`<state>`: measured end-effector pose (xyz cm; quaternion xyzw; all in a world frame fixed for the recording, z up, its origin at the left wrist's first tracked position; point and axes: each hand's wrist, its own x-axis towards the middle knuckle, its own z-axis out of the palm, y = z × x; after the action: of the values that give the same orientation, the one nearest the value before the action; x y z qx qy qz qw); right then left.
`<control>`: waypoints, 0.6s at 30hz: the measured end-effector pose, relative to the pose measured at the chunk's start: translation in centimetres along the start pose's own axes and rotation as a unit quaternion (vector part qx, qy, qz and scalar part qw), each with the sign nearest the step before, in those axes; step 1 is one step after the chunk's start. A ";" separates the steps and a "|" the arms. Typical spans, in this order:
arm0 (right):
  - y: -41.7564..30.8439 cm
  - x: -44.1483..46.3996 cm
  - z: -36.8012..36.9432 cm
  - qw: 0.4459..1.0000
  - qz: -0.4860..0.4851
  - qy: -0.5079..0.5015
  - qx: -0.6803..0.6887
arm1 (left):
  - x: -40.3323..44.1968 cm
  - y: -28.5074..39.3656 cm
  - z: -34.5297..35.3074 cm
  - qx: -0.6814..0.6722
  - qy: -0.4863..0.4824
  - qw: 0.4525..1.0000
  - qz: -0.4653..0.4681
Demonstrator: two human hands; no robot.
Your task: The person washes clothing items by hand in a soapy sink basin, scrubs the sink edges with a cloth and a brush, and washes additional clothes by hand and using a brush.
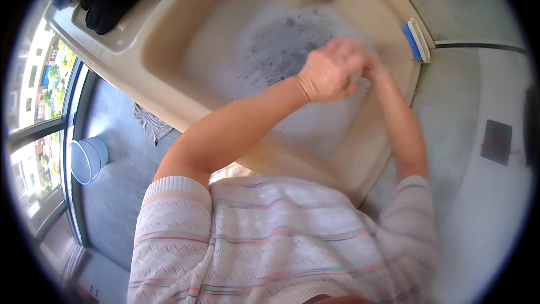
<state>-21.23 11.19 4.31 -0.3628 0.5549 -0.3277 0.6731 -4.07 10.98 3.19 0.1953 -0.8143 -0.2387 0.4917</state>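
Observation:
My left hand [331, 76] is over the soapy water [270, 50] in a beige sink [169, 34], its fingers curled closed. My right hand [368, 67] meets it from the right and is partly hidden behind it. Both hands are wet, pressed together and smeared by motion. Whatever may be between them does not show. Grey-white suds with bubbles cover the water beneath.
On the sink's right rim rests a scrub brush [416, 40] with blue bristles. Dark cloth items [109, 3] lie on the ledge at upper left. A light blue bucket [89, 159] stands on the floor, and a grey patterned cloth [151, 124] shows beside the sink.

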 end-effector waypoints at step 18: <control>-0.1 1.2 7.1 0.890 -0.271 0.172 -0.325 | 3.0 -7.3 -2.9 -0.568 0.195 0.621 -0.503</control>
<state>-14.06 11.00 4.67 -0.6356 0.6175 -0.3560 0.2966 -2.24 2.84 2.26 0.2981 -0.1756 -0.8204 0.4553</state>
